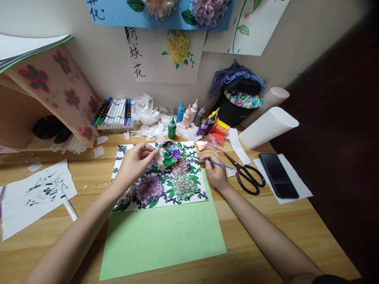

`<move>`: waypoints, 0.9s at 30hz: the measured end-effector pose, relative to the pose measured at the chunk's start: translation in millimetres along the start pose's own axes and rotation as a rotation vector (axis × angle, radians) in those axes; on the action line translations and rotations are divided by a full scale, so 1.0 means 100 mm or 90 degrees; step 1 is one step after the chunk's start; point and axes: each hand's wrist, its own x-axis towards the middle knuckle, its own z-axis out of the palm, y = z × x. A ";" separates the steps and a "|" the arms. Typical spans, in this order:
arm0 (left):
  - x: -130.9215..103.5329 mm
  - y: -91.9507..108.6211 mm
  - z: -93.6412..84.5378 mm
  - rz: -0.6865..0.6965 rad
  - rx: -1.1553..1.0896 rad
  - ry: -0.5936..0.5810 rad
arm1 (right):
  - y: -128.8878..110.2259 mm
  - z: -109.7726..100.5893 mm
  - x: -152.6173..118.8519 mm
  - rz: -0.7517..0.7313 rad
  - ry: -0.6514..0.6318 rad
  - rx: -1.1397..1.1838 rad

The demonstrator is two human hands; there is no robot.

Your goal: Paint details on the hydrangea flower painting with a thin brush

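Note:
My left hand (pixel 139 161) pinches the edge of a small round palette (pixel 169 154) smeared with green, purple and white paint, held over the upper part of a flower picture (pixel 151 188). The picture has several textured blossoms in purple, pink and green with painted leaves, and lies on a light green sheet (pixel 166 236). My right hand (pixel 215 169), at the picture's right edge, grips a thin blue paintbrush (pixel 217 163). The brush's tip points left, close to the palette's right side.
Black scissors (pixel 247 173) and a phone (pixel 278 175) lie at the right. Paint bottles (pixel 171 128), paper scraps, markers (pixel 114 112) and a black pen bag (pixel 241 102) line the back. A paint-marked sheet (pixel 38 197) with a white pen lies left, beside a decorated box (pixel 59 94).

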 end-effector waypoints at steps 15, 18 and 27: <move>0.01 -0.01 -0.01 0.002 -0.015 0.008 | 0.02 0.00 -0.01 0.003 0.036 0.021; 0.01 -0.02 -0.02 0.002 -0.017 0.010 | 0.01 0.00 0.00 0.004 0.012 0.002; 0.01 -0.01 -0.02 0.006 -0.005 0.011 | 0.01 0.00 0.00 0.007 0.032 0.009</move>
